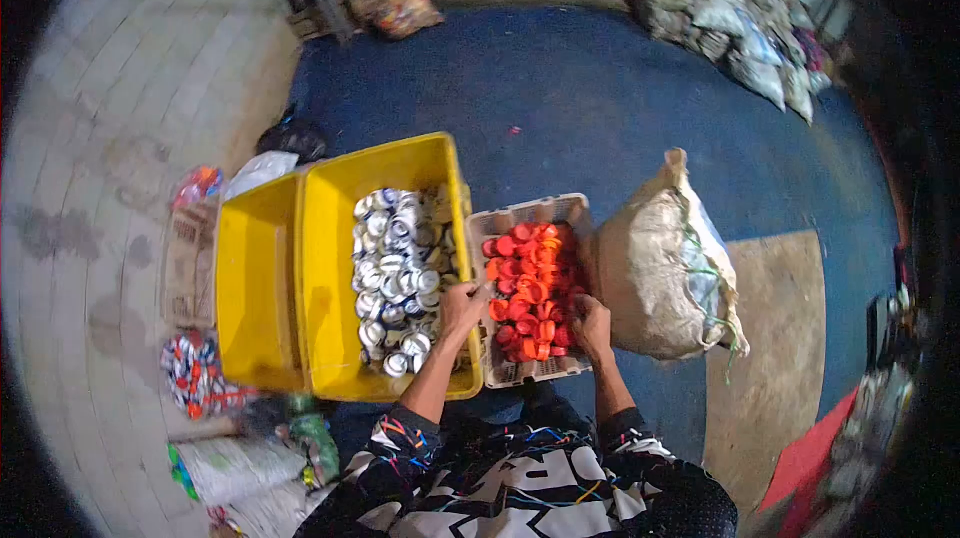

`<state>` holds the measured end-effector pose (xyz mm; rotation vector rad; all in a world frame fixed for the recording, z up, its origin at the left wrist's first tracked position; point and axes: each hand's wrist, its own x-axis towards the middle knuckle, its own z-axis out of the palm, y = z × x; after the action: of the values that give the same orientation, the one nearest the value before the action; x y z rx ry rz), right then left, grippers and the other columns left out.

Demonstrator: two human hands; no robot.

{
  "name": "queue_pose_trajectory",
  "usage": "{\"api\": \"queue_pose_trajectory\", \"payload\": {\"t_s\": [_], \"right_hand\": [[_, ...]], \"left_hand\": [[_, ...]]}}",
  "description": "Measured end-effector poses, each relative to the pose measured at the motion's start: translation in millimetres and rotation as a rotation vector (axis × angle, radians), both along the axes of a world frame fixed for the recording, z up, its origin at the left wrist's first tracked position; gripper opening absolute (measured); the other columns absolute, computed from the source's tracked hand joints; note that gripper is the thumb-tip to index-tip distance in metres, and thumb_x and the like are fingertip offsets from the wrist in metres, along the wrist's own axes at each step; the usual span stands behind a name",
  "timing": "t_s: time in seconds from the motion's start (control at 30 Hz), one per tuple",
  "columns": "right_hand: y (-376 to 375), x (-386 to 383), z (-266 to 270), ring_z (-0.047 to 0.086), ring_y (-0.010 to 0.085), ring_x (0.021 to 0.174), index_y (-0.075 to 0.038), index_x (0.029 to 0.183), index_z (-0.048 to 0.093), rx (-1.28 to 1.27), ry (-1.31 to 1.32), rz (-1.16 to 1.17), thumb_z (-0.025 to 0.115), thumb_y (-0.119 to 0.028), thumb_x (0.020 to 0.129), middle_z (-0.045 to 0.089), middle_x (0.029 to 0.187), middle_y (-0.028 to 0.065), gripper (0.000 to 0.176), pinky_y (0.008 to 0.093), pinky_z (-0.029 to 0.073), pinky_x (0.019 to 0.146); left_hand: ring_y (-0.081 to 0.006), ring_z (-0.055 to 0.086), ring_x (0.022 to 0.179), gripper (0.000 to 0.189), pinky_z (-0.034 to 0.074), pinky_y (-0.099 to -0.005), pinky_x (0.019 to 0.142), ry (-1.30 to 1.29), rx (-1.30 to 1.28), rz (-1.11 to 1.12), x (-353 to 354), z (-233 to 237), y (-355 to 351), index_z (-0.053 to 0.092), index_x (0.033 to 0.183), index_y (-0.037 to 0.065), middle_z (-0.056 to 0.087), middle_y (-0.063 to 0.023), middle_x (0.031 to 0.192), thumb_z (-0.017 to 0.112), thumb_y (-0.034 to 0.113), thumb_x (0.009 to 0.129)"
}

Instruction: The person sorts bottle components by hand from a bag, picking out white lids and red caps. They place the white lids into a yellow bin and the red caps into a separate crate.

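Note:
A pale plastic basket (537,204) in front of me holds many red plastic caps (525,283). To its left, a large yellow bin (330,338) holds a heap of white and silver caps or can tops (398,268). My left hand (462,308) is closed at the meeting edges of the yellow bin and the basket; its fingertips are too small to show what they grip. Over the right side of the basket, beside the red caps, my right hand (591,320) has its fingers curled in. Whatever it may hold is hidden.
A full woven sack (640,268) stands right of the basket, near a brown board (770,338). A second yellow bin (258,288) and a bag of mixed caps (200,375) are on the left. Stacked sacks (730,18) lie at the far right on the blue floor (560,88).

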<state>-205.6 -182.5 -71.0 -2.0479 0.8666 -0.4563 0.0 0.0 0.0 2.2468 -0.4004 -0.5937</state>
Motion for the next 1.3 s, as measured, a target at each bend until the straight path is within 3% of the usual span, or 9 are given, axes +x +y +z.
{"api": "queue_pose_trajectory", "payload": {"t_s": [0.1,0.33,0.47,0.57,0.6,0.73,0.8,1.1,1.3], "right_hand": [[-25.8,4.1,19.8,0.065,0.0382,0.086,-0.003,0.097,0.067,-0.140,-0.026,0.060,0.062,-0.005,0.074,0.067,0.090,0.0206,0.024,0.0433,0.051,0.077],[128.1,96.7,45.0,0.065,0.0342,0.076,-0.001,0.097,0.065,-0.150,-0.257,0.231,0.057,0.006,0.072,0.065,0.084,0.0185,0.027,0.0378,0.051,0.068],[234.3,146.2,73.4,0.064,0.0339,0.073,-0.001,0.098,0.065,-0.294,-0.315,0.338,0.058,0.003,0.077,0.064,0.082,0.0184,0.023,0.0380,0.049,0.064],[339.4,171.9,81.0,0.061,0.0371,0.071,-0.002,0.093,0.065,-0.118,-0.429,0.332,0.059,0.002,0.078,0.062,0.080,0.0193,0.017,0.0410,0.048,0.063],[361.5,174.7,77.9,0.062,0.0376,0.073,-0.001,0.092,0.065,-0.326,-0.349,0.446,0.060,0.001,0.079,0.064,0.082,0.0201,0.014,0.0419,0.049,0.065],[481.7,181.9,103.6,0.067,0.0347,0.080,-0.003,0.099,0.067,-0.239,-0.222,0.580,0.063,-0.001,0.072,0.068,0.086,0.0187,0.028,0.0381,0.052,0.070],[510.6,200.1,56.2,0.067,0.0328,0.081,-0.003,0.101,0.067,-0.124,-0.217,0.720,0.064,-0.004,0.074,0.068,0.087,0.0185,0.027,0.0377,0.052,0.071],[706.2,286.0,84.9,0.067,0.0353,0.078,-0.002,0.097,0.069,-0.034,-0.075,0.984,0.067,-0.015,0.082,0.068,0.084,0.0217,0.020,0.0411,0.052,0.069],[830.1,392.5,10.2,0.067,0.0208,0.073,0.003,0.097,0.068,0.220,-0.277,1.084,0.066,-0.015,0.085,0.069,0.081,0.0156,0.022,0.0330,0.053,0.070]], "left_hand": [[-0.0310,0.061,0.054,0.037,0.044,-0.0417,0.054,-0.145,-0.151,0.113,-10.5,-12.2,10.9,0.068,0.074,-0.001,0.061,-0.0171,0.059,0.067,0.035,0.084],[-0.0235,0.054,0.048,0.039,0.041,-0.0374,0.051,-0.164,-0.079,0.403,-7.4,38.2,256.3,0.068,0.070,0.000,0.059,-0.0116,0.054,0.065,0.036,0.087],[-0.0263,0.063,0.059,0.035,0.046,-0.0367,0.057,-0.228,-0.094,0.536,-15.0,35.2,385.8,0.069,0.077,0.002,0.065,-0.0131,0.064,0.065,0.035,0.087],[-0.0270,0.063,0.060,0.035,0.047,-0.0376,0.059,-0.361,-0.182,0.633,-19.5,-1.5,484.6,0.069,0.077,0.002,0.066,-0.0142,0.068,0.064,0.035,0.088],[-0.0274,0.065,0.064,0.034,0.047,-0.0374,0.061,-0.353,-0.147,0.672,-23.3,3.1,513.7,0.069,0.080,0.003,0.067,-0.0144,0.071,0.063,0.035,0.089],[-0.0285,0.066,0.070,0.029,0.049,-0.0367,0.064,-0.316,-0.154,0.823,-26.0,-7.8,606.7,0.069,0.085,0.002,0.068,-0.0133,0.074,0.064,0.030,0.089],[-0.0277,0.066,0.070,0.027,0.049,-0.0366,0.063,-0.364,-0.170,0.871,-29.9,-8.1,640.4,0.069,0.086,0.002,0.068,-0.0128,0.075,0.065,0.028,0.089],[-0.0278,0.068,0.076,0.024,0.051,-0.0359,0.068,-0.466,-0.227,1.012,15.0,-9.0,780.8,0.068,0.088,0.001,0.067,-0.0164,0.080,0.066,0.025,0.087],[-0.0329,0.066,0.080,0.027,0.051,-0.0415,0.072,-0.492,-0.188,1.014,100.9,-26.2,887.6,0.067,0.086,0.002,0.066,-0.0177,0.082,0.068,0.029,0.082]]}}
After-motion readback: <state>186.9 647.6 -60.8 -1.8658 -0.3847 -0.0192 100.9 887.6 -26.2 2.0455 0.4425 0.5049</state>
